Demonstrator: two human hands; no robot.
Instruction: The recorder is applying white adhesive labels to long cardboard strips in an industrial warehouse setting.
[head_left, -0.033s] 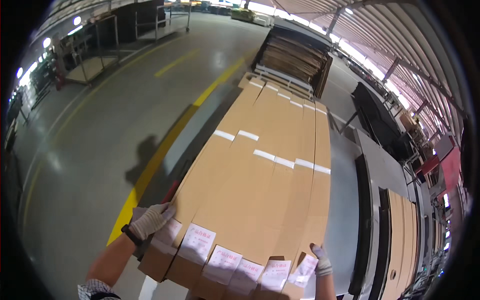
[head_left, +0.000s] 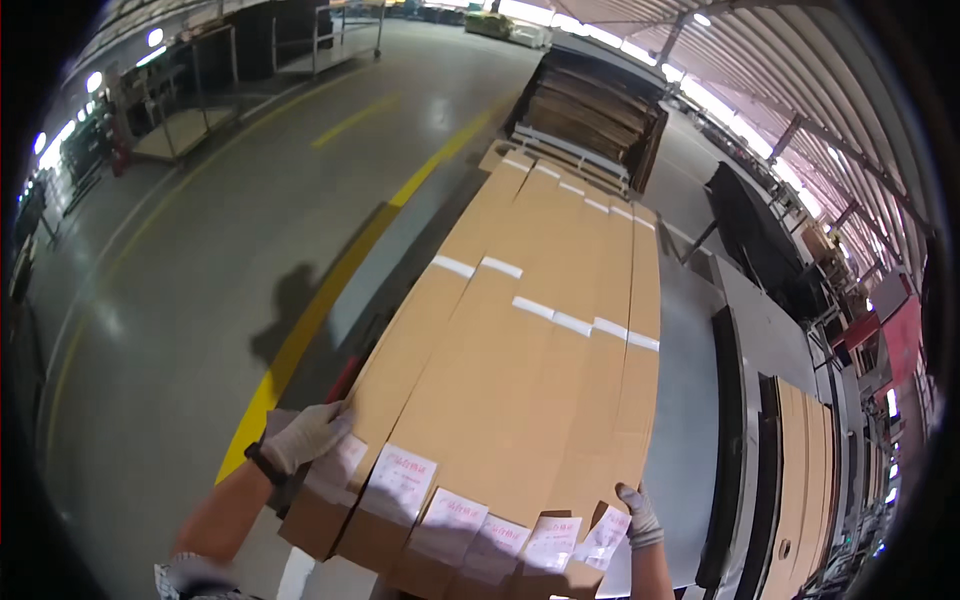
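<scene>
In front of me lies a row of long, flat brown cardboard cartons (head_left: 500, 400), side by side, their near ends stepped. White paper labels with red print (head_left: 455, 515) sit over the near ends, and white tape strips cross the cartons further up. My left hand (head_left: 308, 436), in a pale knitted glove with a dark band at the wrist, is closed on the near left edge of the row. My right hand (head_left: 640, 515), gloved as well, grips the near right edge beside the rightmost label. Its fingers on the outer side are partly hidden.
Beyond the far end stands a rack of stacked dark brown sheets (head_left: 590, 105). A grey metal surface (head_left: 685, 400) runs along the right, with more cardboard cartons (head_left: 800, 470) further right. At left, a yellow line (head_left: 330, 320) marks the floor; a trolley (head_left: 185, 135) stands farther off.
My right hand has shifted very slightly inward along with the near right label. The left hand stays at the left edge, and the view has moved a little.
</scene>
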